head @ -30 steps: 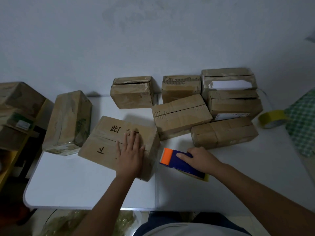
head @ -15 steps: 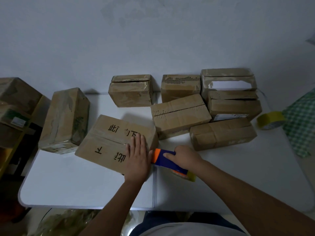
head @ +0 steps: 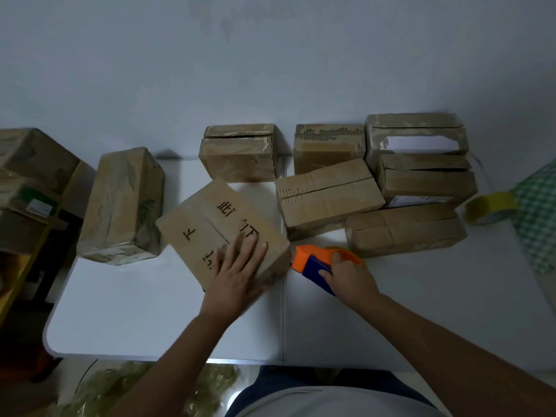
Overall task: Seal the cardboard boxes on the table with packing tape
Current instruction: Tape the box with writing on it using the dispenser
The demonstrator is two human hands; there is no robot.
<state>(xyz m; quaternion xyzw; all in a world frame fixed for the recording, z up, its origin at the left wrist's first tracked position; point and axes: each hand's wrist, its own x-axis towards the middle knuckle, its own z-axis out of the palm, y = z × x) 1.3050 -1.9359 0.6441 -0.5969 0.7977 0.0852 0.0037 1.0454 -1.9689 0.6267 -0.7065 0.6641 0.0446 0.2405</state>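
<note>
From the head camera I look down on a white bench set against a pale wall, with several cardboard boxes spread over its far half. My left hand lies flat, fingers straight and slightly spread, pressing on the top of the printed box, a brown carton with black characters that sits angled near the middle of the bench. My right hand grips an orange and blue tape dispenser, fingers curled round its body, with the orange nose just beside the right corner of the printed box; I cannot tell whether they touch. To the left stands a taller taped box at the bench's edge. Behind the printed box sit a small box and a torn-top box. To the right, a long box lies near a low flat box, and two more boxes are stacked behind them, the upper one a box with a white label. A yellow tape roll rests at the far right, beside green checked cloth.
</note>
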